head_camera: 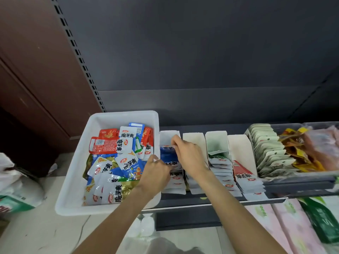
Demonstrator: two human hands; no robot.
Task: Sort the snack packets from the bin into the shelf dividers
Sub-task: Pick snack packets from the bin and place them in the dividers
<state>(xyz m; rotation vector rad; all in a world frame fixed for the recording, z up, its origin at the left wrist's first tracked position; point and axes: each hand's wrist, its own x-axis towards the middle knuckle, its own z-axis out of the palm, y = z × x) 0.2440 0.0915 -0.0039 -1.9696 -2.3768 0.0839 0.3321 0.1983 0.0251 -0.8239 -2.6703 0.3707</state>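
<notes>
The shelf [211,202] runs out from under both hands, and the white bin [73,180] sits just left of the left hand [156,177], still heaped with mixed packets [117,162], so the sorting looks well short of done. Just past the right hand [189,158] stand the white dividers [194,142], four slots side by side, each lined with one kind of packet, overlapped like tiles so they stay tidy. Both hands work the leftmost slot: the right hand's fingers are curled and pinch the top edge of a blue packet [168,155], seemingly to seat it upright against the row, while the left hand grips the packets nearer the front, probably steadying the stack. Further right lie other snacks [271,154], untouched.
</notes>
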